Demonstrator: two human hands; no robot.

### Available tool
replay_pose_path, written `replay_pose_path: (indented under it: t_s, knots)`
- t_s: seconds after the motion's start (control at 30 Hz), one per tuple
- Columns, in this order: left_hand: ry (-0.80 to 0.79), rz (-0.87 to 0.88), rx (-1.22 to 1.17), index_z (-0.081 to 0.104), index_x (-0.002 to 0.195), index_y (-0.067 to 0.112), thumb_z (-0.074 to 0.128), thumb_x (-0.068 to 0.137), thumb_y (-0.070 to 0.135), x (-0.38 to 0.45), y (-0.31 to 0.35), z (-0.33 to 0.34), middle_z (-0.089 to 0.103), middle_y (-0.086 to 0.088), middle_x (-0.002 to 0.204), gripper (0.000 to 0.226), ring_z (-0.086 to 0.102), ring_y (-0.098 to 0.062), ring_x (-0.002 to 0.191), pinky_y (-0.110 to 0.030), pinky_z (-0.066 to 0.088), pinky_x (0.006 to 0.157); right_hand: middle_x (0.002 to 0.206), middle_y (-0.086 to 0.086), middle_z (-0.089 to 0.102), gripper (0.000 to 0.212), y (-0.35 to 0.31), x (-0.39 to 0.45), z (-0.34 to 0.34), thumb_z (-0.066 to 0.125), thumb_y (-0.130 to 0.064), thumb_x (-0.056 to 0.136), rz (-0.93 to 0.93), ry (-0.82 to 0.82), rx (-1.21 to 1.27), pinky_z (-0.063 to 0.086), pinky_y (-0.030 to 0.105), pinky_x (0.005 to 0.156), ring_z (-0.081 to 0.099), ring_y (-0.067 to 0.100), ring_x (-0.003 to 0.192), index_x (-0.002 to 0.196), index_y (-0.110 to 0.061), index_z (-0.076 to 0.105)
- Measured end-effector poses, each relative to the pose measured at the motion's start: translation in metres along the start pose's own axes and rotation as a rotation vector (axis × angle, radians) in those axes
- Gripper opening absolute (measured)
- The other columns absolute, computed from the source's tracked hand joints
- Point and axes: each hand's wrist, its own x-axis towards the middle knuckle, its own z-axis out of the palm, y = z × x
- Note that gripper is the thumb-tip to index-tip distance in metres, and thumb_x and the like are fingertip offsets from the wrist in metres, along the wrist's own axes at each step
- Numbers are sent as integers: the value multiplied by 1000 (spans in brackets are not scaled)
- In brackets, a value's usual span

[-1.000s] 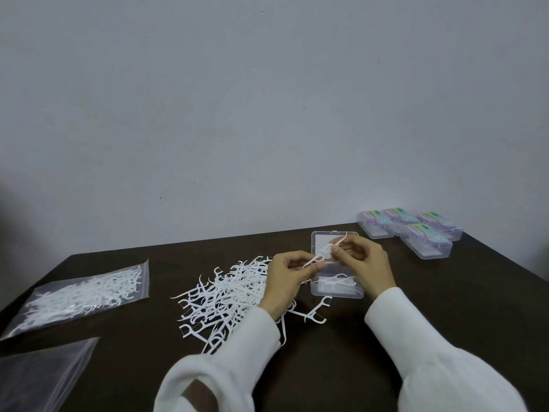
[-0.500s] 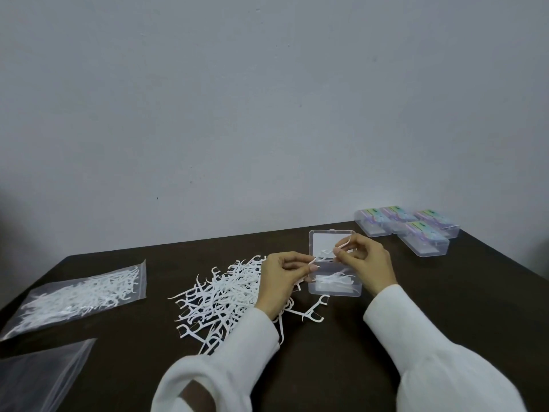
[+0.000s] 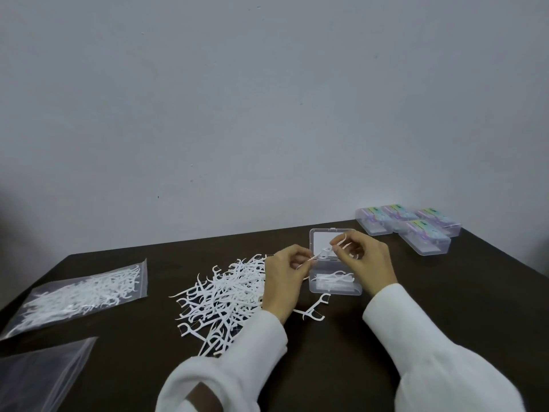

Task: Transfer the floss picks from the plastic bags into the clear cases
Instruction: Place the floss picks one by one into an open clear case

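An open clear case lies on the dark table, its lid folded back toward the wall, with a few white floss picks inside. Above it my left hand pinches the tail of one floss pick. My right hand pinches floss picks over the lid. A loose pile of floss picks spreads left of my left hand. A single pick lies in front of the case. A clear plastic bag full of picks lies at the far left.
Several closed clear cases with coloured labels sit at the back right near the wall. An empty-looking plastic bag lies at the near left corner. The grey wall rises right behind the table's far edge.
Both hands stay above the open case; the pick between them has shifted slightly, and the right hand's fingers have lifted a little over the lid.
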Motion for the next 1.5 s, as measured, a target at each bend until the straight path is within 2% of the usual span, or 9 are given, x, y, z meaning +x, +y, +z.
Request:
replay_pose_path:
  t_s: [0.13, 0.3, 0.47, 0.77, 0.9, 1.07, 1.3, 1.4, 1.5]
  knots:
    - [34, -91, -146, 71, 77, 14, 77, 76, 12, 1, -1, -2, 71, -4, 70, 7, 68, -22, 67, -23, 55, 61, 84, -3, 61, 12, 2, 0, 0, 68, -15, 82, 10, -11, -31, 41, 5, 62, 56, 7, 72, 88, -23, 61]
    - [-6, -92, -157, 72, 85, 17, 77, 76, 13, 2, -4, -4, 72, 0, 76, 11, 68, -17, 71, -25, 57, 67, 84, -2, 61, 9, 4, 2, -2, 67, -15, 83, 29, 51, -40, 38, 5, 61, 54, 4, 70, 90, -19, 62]
    - [-55, -46, -54, 71, 85, 17, 76, 77, 10, 0, -5, -5, 70, 3, 78, 12, 64, -10, 71, -16, 52, 66, 86, 1, 60, 7, 3, 4, -7, 64, -16, 85, 79, 131, 11, 38, 6, 61, 53, 5, 70, 92, -17, 62]
    - [1, -94, -16, 70, 84, 14, 76, 76, 9, 0, -4, -6, 70, 3, 78, 11, 64, -10, 73, -11, 49, 64, 83, 4, 61, 5, 2, 7, -11, 64, -15, 86, 109, 187, 78, 40, 9, 61, 54, 8, 70, 90, -17, 62]
    - [60, -100, -67, 72, 83, 18, 77, 76, 15, 7, 6, -1, 71, 9, 76, 9, 62, 0, 70, -7, 45, 63, 81, 2, 61, 4, 3, 7, -13, 64, -15, 85, 106, 199, 87, 41, 9, 61, 54, 5, 69, 89, -16, 62]
    - [47, -154, -188, 71, 86, 23, 75, 78, 13, 17, 19, 13, 70, 5, 79, 14, 61, -5, 70, -22, 54, 68, 79, -1, 59, 3, 2, 7, -15, 63, -15, 86, 98, 215, 88, 41, 9, 60, 52, 5, 67, 87, -17, 62]
    - [154, -235, -267, 68, 83, 18, 71, 81, 7, 16, 13, 24, 69, 1, 79, 12, 65, -1, 62, -19, 53, 66, 82, 3, 62, 5, 7, 9, -20, 63, -15, 86, 119, 239, 90, 44, 15, 63, 55, 6, 69, 90, -17, 63]
    - [175, -254, -215, 69, 78, 21, 73, 79, 12, 14, 6, 20, 71, 2, 79, 10, 68, -9, 73, -24, 52, 70, 79, 2, 61, 6, 9, 10, -21, 63, -16, 86, 139, 282, 81, 49, 25, 71, 56, 10, 69, 87, -21, 61]
    - [101, -233, -63, 70, 75, 27, 75, 78, 25, 12, 1, 16, 70, 10, 76, 6, 65, -5, 76, -30, 51, 73, 79, 2, 62, 7, 11, 11, -20, 63, -16, 86, 160, 314, 104, 49, 25, 70, 59, 15, 71, 87, -22, 60]
